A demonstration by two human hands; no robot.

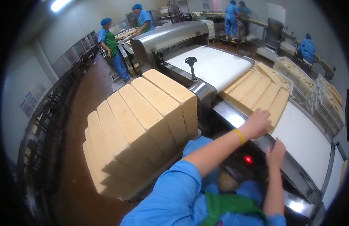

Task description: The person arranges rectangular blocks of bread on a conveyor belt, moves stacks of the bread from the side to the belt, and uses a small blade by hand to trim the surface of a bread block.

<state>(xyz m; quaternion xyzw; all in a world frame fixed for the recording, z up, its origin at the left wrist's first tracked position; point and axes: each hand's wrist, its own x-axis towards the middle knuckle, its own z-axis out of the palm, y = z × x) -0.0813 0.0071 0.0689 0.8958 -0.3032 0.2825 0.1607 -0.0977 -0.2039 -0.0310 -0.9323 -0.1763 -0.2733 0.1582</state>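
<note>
Long pale bread loaves [253, 90] lie side by side on the white conveyor belt [302, 139], some with pieces on top. My left hand [257, 123], with a yellow band at the wrist, rests its fingers on the near end of these loaves; the fingers are apart and not wrapped round anything. Close to the belt's metal near edge is my right hand [275, 152], its thumb and fingers apart, with nothing visible in it. To the left rises a tall stack of similar long loaves [133, 109], in several layers.
A steel machine [170, 35] with a wide belt [212, 62] and a black knob [190, 62] stands ahead. White crates [295, 73] with bread pieces are beyond the conveyor. A red light [248, 159] glows below its edge. Several people in blue work farther back.
</note>
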